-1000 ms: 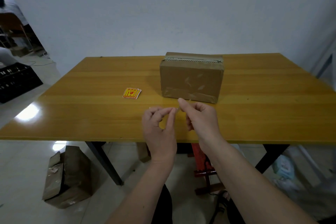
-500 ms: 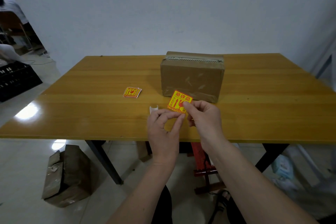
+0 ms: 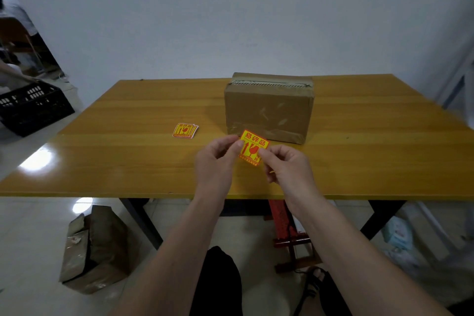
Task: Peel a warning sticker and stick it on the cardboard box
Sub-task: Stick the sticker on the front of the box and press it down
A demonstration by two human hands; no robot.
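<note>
Pinching warning sticker (image 3: 252, 147) between both hands (image 3: 254, 164).

We seem to be in a plain packing or storage room: a bare white wall (image 3: 230, 13), a wooden desk (image 3: 128, 161) on glossy floor tiles (image 3: 33, 251), a battered carton (image 3: 95, 251) on the floor and a black plastic crate (image 3: 33, 108) nearby.

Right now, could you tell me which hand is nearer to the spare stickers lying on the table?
The left. The left hand is a little to the right of the spare stickers and closer to the person; the right hand is farther right, past the sticker both hands pinch.
</note>
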